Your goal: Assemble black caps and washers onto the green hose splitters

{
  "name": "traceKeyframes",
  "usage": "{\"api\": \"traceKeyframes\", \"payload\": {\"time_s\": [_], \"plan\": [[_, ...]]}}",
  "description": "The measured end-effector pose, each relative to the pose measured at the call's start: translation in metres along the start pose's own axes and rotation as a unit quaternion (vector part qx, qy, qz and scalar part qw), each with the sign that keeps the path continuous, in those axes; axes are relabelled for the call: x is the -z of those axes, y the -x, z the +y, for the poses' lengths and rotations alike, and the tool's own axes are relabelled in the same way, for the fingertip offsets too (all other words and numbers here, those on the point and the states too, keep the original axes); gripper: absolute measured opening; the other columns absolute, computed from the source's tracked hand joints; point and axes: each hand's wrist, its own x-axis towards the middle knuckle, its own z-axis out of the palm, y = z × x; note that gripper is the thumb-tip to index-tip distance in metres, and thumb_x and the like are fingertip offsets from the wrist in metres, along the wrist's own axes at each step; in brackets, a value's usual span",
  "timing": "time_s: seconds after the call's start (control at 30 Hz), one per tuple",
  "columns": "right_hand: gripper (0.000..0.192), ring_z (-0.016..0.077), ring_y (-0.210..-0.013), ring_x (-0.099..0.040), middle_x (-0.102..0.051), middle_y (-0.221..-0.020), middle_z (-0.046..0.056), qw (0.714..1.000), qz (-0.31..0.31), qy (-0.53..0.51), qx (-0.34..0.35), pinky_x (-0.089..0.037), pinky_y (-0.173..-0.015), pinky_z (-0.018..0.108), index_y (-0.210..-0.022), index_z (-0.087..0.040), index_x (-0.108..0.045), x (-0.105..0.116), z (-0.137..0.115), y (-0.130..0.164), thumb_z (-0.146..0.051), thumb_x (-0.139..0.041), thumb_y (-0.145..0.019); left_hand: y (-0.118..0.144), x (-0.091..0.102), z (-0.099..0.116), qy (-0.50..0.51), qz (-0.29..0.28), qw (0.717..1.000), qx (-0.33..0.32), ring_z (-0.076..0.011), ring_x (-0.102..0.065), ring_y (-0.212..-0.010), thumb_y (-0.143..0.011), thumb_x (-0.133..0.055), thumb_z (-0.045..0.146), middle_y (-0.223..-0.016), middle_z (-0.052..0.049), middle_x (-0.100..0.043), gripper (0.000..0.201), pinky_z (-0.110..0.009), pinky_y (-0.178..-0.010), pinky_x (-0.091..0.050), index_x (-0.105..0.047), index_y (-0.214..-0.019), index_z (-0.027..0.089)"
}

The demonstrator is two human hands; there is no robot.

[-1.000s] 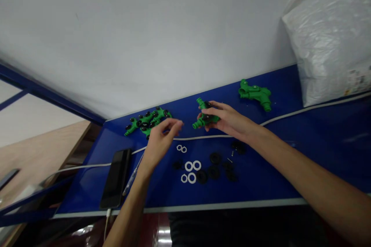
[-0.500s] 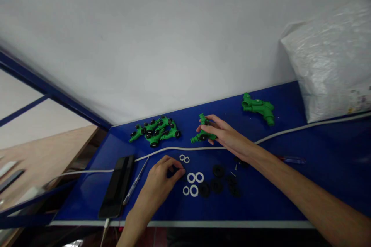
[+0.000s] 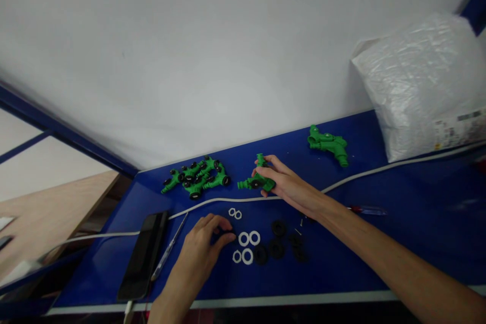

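The right hand is closed around a green fitting, pinning it on the bench behind a white cable, so that its open ports appear to stay reachable. The left hand lies low on the bench with its fingers narrowed over a small dark part just beside the white rings; whether the part is gripped cannot be told. Black caps and a few small screws lie just right of the rings, loose pieces grouped near both hands. A pile of fittings with black caps on lies at the back left; one bare fitting lies apart at the back right. A phone and a screwdriver lie left of the hand. The bench is glossy blue, set against a plain white wall; a plastic bag rests at the right end.
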Motion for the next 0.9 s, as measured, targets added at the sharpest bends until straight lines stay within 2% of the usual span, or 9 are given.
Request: {"api": "traceKeyframes", "payload": {"time_s": [0.17,0.33,0.43,0.57,0.73,0.9], "plan": [[0.029,0.0203,-0.097,-0.059,-0.061,-0.106,0.005,1.0,-0.016,0.013,-0.011,-0.046,-0.064,0.03,-0.109,-0.024,-0.051,-0.002,-0.001,0.002,-0.038,-0.066,-0.089,0.001,-0.002,-0.002,0.031,0.014,0.999,0.008,-0.0247,-0.067,-0.088,-0.079,-0.073,0.033,-0.085,-0.001,-0.074,0.008,-0.037,-0.085,-0.049,-0.075,-0.083,0.026],[0.029,0.0155,-0.079,-0.054,-0.058,-0.092,0.0,0.998,-0.031,0.051,-0.026,-0.041,-0.062,0.028,-0.11,-0.024,-0.057,-0.003,-0.002,0.003,-0.039,-0.069,-0.088,-0.004,0.007,-0.006,0.084,0.058,0.994,0.039,-0.0258,-0.068,-0.092,-0.08,-0.072,0.047,-0.093,-0.003,-0.077,0.023,-0.037,-0.088,-0.048,-0.078,-0.088,0.027],[0.028,0.0153,-0.08,-0.054,-0.056,-0.089,-0.001,0.996,-0.034,0.079,-0.025,-0.042,-0.066,0.028,-0.113,-0.025,-0.059,-0.003,0.001,0.004,-0.04,-0.068,-0.09,-0.022,0.013,0.005,0.158,0.095,0.982,0.033,-0.0243,-0.068,-0.094,-0.081,-0.072,0.052,-0.096,-0.003,-0.077,0.031,-0.035,-0.087,-0.047,-0.077,-0.092,0.023],[0.029,0.0172,-0.087,-0.056,-0.059,-0.093,0.0,0.991,-0.027,0.132,-0.003,-0.045,-0.072,0.03,-0.112,-0.026,-0.061,-0.004,0.003,0.005,-0.046,-0.065,-0.092,-0.062,0.011,0.032,0.309,0.119,0.942,-0.048,-0.0193,-0.068,-0.089,-0.08,-0.076,0.046,-0.093,-0.003,-0.075,0.03,-0.029,-0.083,-0.049,-0.074,-0.092,0.019],[0.032,0.0177,-0.088,-0.055,-0.058,-0.092,-0.001,0.988,-0.013,0.151,0.025,-0.045,-0.079,0.033,-0.112,-0.025,-0.061,-0.003,-0.002,0.004,-0.051,-0.062,-0.093,-0.102,0.001,0.056,0.358,0.073,0.924,-0.108,-0.0154,-0.065,-0.08,-0.083,-0.075,0.044,-0.088,-0.003,-0.073,0.028,-0.026,-0.076,-0.048,-0.073,-0.091,0.017],[0.032,0.0155,-0.082,-0.05,-0.055,-0.085,-0.002,0.982,0.004,0.17,0.079,-0.038,-0.075,0.031,-0.091,-0.022,-0.06,0.002,-0.003,-0.001,-0.051,-0.05,-0.1,-0.114,-0.01,0.06,0.403,0.041,0.905,-0.133,-0.0114,-0.058,-0.068,-0.083,-0.076,0.042,-0.076,0.002,-0.065,0.028,-0.024,-0.068,-0.045,-0.069,-0.094,0.017]]}}
